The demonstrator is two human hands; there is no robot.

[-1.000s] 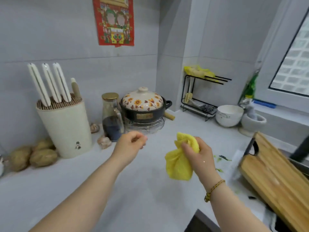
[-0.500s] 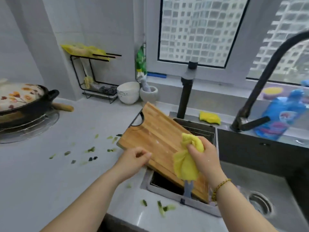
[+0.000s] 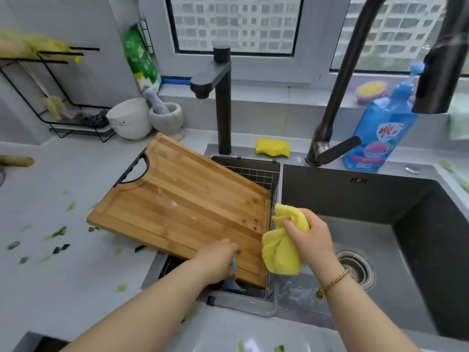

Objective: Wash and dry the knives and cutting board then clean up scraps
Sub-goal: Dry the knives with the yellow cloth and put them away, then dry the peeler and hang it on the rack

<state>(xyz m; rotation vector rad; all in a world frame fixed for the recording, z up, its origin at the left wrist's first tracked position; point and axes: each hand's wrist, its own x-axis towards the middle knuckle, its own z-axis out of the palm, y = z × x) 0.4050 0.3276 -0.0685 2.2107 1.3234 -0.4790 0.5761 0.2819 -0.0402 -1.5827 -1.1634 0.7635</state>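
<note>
The wooden cutting board (image 3: 182, 204) lies tilted, its handle end on the grey bench (image 3: 63, 288) and its other end over the wire basket (image 3: 256, 174) set in the sink (image 3: 406, 250). Half a second ago the left hand (image 3: 218, 260) hovered over the board's near edge with nothing in it. Now it has dropped to that edge, fingers curled over a blue-grey handle (image 3: 232, 285) that sticks out from beneath the board; its blade end is hidden. The right hand (image 3: 312, 237) grips the bunched yellow cloth (image 3: 281, 255), which has shifted off the board to hang just beside its right edge, over the sink. Green scraps (image 3: 57, 232) lie scattered on the bench left of the board. Behind the basket sits a yellow sponge (image 3: 272, 147), with a blue bottle (image 3: 380, 133) farther right.
</note>
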